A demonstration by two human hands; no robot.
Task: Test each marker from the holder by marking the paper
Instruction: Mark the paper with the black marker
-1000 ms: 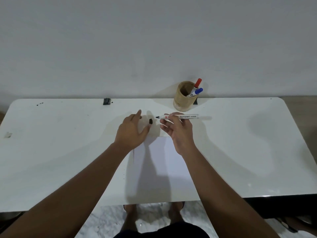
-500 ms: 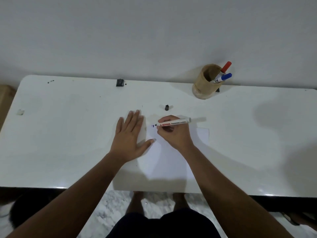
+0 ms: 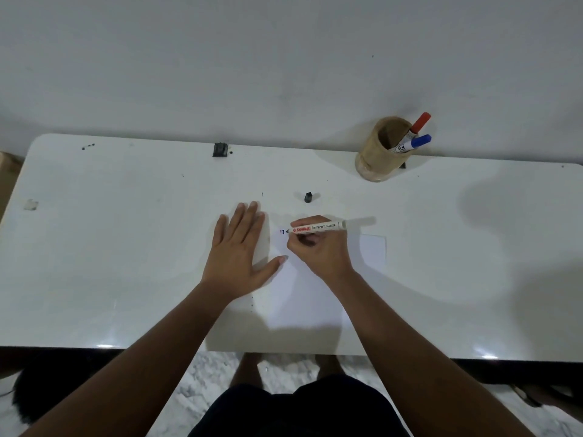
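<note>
A white sheet of paper [image 3: 312, 298] lies at the table's front middle. My right hand [image 3: 318, 247] grips a white permanent marker [image 3: 318, 228], tip pointing left and touching the paper's upper left, where a small dark mark [image 3: 283, 231] shows. My left hand [image 3: 241, 250] lies flat, fingers spread, on the paper's left edge. The marker's black cap [image 3: 308, 197] stands on the table just beyond the hands. A tan round holder [image 3: 380, 149] at the back right holds a red-capped marker [image 3: 419, 123] and a blue-capped marker [image 3: 415, 142].
The white table [image 3: 110, 247] runs against a pale wall. A small black object [image 3: 220, 149] sits at the back edge, left of the holder. A bit of tape [image 3: 31, 204] is at the far left. My feet stand on marble floor below the front edge.
My left hand set the cap down and went flat onto the paper. My right hand brought the marker down and its tip onto the sheet. The view shifted left and down.
</note>
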